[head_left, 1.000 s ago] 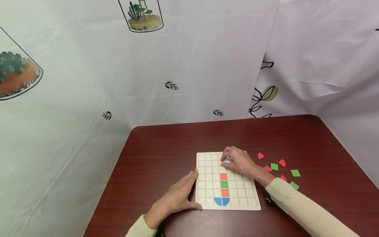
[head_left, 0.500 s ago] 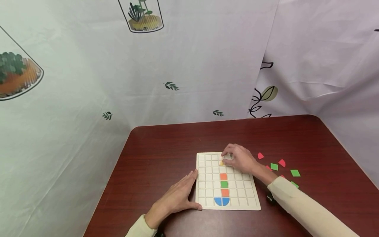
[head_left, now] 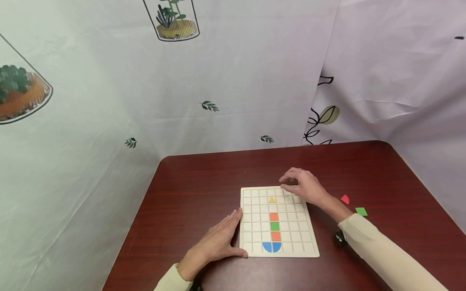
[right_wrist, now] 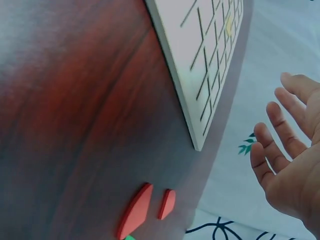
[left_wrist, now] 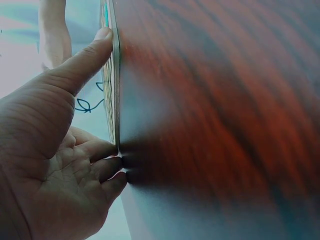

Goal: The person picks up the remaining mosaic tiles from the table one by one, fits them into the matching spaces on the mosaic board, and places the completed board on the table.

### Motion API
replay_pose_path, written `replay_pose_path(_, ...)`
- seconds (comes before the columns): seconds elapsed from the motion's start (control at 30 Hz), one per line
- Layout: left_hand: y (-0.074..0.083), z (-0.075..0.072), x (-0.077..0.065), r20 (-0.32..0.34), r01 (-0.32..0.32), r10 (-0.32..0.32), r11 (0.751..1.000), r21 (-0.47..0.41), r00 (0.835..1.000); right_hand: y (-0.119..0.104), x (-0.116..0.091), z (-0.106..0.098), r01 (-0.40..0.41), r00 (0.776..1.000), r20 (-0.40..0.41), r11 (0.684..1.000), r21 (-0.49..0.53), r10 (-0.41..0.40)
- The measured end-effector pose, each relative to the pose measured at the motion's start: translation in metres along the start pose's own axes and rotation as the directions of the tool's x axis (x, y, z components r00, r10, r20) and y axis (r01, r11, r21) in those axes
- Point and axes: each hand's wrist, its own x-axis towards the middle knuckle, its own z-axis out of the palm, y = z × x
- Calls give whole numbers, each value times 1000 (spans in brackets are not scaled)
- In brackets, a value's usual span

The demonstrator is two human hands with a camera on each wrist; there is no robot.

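A cream grid board (head_left: pixel 255 226) lies flat on the table. My left hand (head_left: pixel 220 238) rests at its left edge, thumb on the near corner and fingers along the side; the left wrist view shows the thumb (left_wrist: pixel 90 57) against the board's edge. My right hand (head_left: pixel 303 186) hovers over the board's far right part, fingers relaxed and nothing held. On the grid, a yellow triangle tile (head_left: pixel 272 199) sits in an upper square. Below it, in the same column, stand an orange square (head_left: pixel 274 217), a green square (head_left: pixel 274 226) and another orange square (head_left: pixel 275 236), above two blue quarter-circles (head_left: pixel 267 247).
Loose tiles lie right of the board: a red quarter-circle (head_left: pixel 345 199) and a green square (head_left: pixel 361 211) show past the right arm. In the right wrist view, red tiles (right_wrist: pixel 136 212) lie near the board's corner. A patterned white cloth (head_left: pixel 233 81) hangs behind the table (head_left: pixel 196 178).
My right hand has let go of the yellow triangle, leaving it on the board, and has moved up and to the right. The left hand has stayed at the board's edge.
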Motion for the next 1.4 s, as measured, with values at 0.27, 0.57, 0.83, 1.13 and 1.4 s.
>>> replay_pose_path(0.27, 1, 2, 0, -3, -12, 12, 1000, 15, 1000, 16, -11, -15, 21, 997, -73, 1000, 4, -20)
replay_pose_path(0.57, 0, 1, -1, -10, -17, 17, 1000, 12, 1000, 35, -30, -45, -73, 986, -151, 997, 17, 75)
replay_pose_path(0.83, -1, 1, -1, -4, -17, 17, 1000, 10, 1000, 50, -46, -58, -150, 977, -157, 989, -5, 147)
replay_pose_path(1.13, -1, 2, 0, -10, -17, 17, 1000, 9, 1000, 62, -58, -61, -159, 975, -167, 986, -57, 147)
replay_pose_path(1.4, -2, 2, 0, -12, -13, 13, 1000, 8, 1000, 67, -70, -63, -181, 975, -143, 982, -57, 171)
